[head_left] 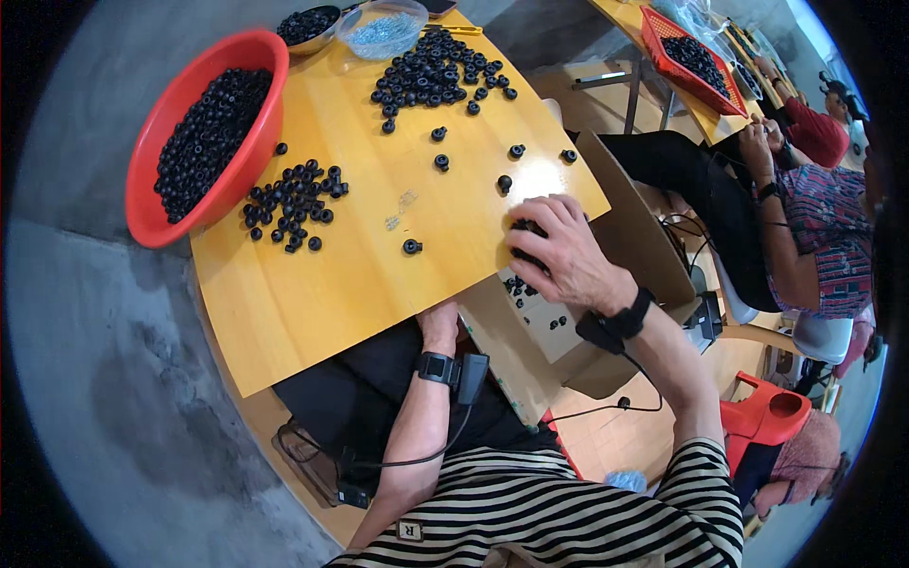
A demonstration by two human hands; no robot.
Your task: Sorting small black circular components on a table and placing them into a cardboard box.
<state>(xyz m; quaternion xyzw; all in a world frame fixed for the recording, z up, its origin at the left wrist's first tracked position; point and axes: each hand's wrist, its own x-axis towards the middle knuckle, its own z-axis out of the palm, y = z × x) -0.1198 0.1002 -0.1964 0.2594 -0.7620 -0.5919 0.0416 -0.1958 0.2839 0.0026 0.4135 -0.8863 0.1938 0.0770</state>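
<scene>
At the table's right front edge my right hand (559, 241) curls over several small black ring-shaped parts (526, 254), partly covered by its fingers. Below that hand stands an open cardboard box (606, 364) with a few more black parts inside. Under the table's front edge goes my left hand (438, 320); only its wrist side shows and the fingers are hidden. Single black ring parts (412, 246) lie scattered on the wooden table (331, 293), with a larger heap (436, 71) at the back and a smaller cluster (295, 204) at the left.
A red basin (270, 104) full of black rings stands at the left. Behind are a bowl of dark parts (308, 26), a clear tub of pale blue pieces (383, 33) and a yellow cutter (454, 29). Tiny clear bits (402, 208) lie mid-table. Other people sit at the right.
</scene>
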